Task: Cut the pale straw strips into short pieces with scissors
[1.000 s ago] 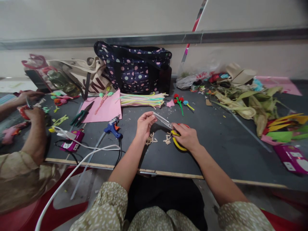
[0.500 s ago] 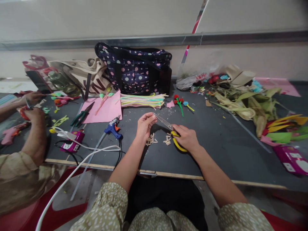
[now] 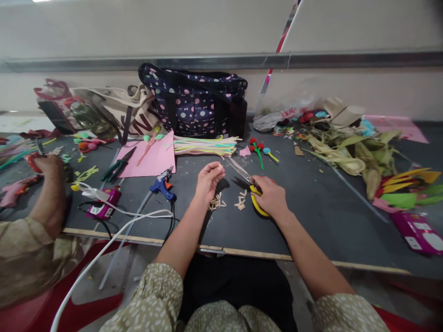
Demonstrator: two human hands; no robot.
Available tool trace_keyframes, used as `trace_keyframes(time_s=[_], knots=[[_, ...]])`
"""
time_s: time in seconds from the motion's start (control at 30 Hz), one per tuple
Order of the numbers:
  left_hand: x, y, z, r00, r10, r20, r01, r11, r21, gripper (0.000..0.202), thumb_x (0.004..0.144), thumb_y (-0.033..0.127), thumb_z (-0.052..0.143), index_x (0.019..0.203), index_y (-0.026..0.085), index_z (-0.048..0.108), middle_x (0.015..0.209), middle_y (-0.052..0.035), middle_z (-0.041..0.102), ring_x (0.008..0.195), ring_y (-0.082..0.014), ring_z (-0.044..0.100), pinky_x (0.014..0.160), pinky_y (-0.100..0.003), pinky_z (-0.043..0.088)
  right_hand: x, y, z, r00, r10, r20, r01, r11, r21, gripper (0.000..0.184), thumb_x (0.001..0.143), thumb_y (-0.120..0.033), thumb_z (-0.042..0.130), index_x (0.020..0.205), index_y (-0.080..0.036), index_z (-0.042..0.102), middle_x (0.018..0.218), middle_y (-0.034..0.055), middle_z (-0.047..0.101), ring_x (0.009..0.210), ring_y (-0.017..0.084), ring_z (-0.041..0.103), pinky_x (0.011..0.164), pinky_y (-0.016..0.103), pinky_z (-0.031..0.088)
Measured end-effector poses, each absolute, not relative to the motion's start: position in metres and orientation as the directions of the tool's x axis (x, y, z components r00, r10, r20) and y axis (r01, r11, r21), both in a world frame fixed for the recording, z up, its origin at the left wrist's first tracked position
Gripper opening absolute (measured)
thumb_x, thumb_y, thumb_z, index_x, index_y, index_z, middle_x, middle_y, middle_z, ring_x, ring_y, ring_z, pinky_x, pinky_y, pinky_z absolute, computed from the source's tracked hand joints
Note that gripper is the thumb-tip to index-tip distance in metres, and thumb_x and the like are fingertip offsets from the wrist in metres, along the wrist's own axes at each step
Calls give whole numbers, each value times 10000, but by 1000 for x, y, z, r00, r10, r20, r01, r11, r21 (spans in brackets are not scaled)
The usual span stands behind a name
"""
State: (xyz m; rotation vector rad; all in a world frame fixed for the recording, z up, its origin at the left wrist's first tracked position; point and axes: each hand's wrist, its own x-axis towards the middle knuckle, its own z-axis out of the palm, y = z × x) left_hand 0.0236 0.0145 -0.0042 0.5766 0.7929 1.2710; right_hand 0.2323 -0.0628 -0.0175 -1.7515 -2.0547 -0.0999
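Observation:
My right hand [image 3: 269,196] is wrapped round the yellow handles of a pair of scissors [image 3: 240,169], whose metal blades point up and left towards my other hand. My left hand [image 3: 208,180] is closed in a pinch at the fingertips. Whatever sits in that pinch is too small to make out. Below on the dark table lie two small heaps of short tan pieces, the left heap [image 3: 217,202] under my left hand and the right heap [image 3: 240,201] near the scissor handles.
A blue glue gun [image 3: 163,185], pink sheet [image 3: 157,161], green-handled pliers [image 3: 117,167] and a bundle of pipe cleaners [image 3: 207,145] lie left and beyond. A dotted bag [image 3: 194,103] stands behind. Dried husks [image 3: 367,161] cover the right. A co-worker's hand [image 3: 50,163] works at far left.
The scissors and my right hand have shifted slightly right, away from my left fingertips. My left hand stays pinched in nearly the same place. One of the co-worker's hands has left the view.

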Motion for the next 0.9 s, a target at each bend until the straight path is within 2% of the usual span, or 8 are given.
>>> trace_keyframes(time_s=[0.23, 0.6, 0.9], knots=[[22, 14, -2, 118, 971, -206, -636, 233, 736, 301, 585, 169, 830, 839, 161, 670, 772, 9, 678, 679, -79, 651, 701, -210, 528, 232, -63, -20, -141, 910, 391, 952, 234, -200, 326, 790, -264, 555, 1110, -237, 614, 952, 28, 668, 846, 167, 592, 652, 251, 383], [21, 16, -4, 140, 978, -155, -656, 208, 725, 290, 586, 170, 829, 835, 161, 681, 734, 21, 645, 674, -57, 622, 579, -144, 455, 230, -64, -20, -153, 901, 405, 953, 243, -181, 305, 821, -248, 520, 1105, -236, 631, 940, 23, 671, 826, 151, 582, 632, 244, 360], [22, 15, 0, 100, 974, -205, -636, 221, 740, 330, 583, 170, 823, 877, 158, 672, 698, 21, 658, 647, -72, 635, 552, -149, 457, 229, -63, -21, -175, 887, 428, 948, 269, -169, 299, 833, -246, 514, 1109, -238, 629, 925, 15, 666, 809, 138, 571, 621, 239, 339]])
